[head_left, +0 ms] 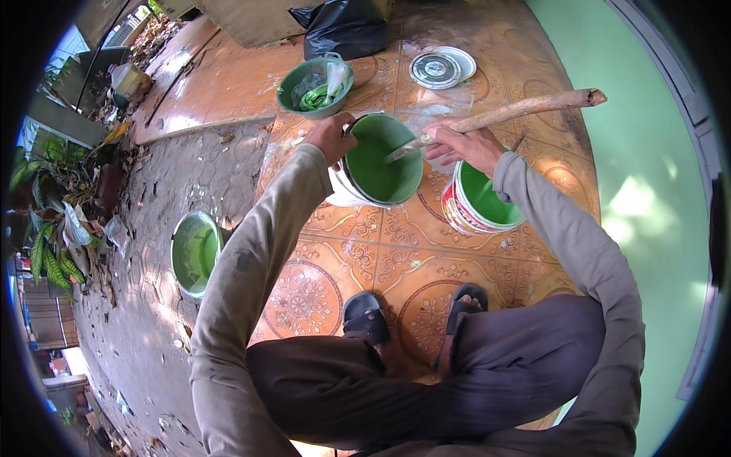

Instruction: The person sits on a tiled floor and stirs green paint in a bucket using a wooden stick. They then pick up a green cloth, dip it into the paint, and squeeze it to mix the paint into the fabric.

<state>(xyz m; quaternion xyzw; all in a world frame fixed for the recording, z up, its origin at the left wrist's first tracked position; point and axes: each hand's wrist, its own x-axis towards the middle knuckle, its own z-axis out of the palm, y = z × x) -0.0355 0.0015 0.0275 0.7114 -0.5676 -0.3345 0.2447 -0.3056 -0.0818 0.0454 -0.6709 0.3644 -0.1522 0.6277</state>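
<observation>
A white bucket (340, 190) of green paint (378, 169) stands in front of me on the tiles. My left hand (330, 139) is closed over its left rim. Across the bucket's right rim slants a rough wooden stick (518, 110), its paler lower end dipping into the paint. My right hand (466, 146) holds this stick partway along, and its thick upper end points to the right. Just below that hand is a second bucket (460, 207), with coloured print on its side and green paint inside. My right wrist hides part of its rim.
Beyond the buckets sit a green basin (285, 95) with plastic and green stuff in it, a paint-smeared round lid (436, 68) and a black plastic bag (346, 30). A green-coated tub (180, 263) rests on the pavement at left. A green wall (640, 190) rises at right.
</observation>
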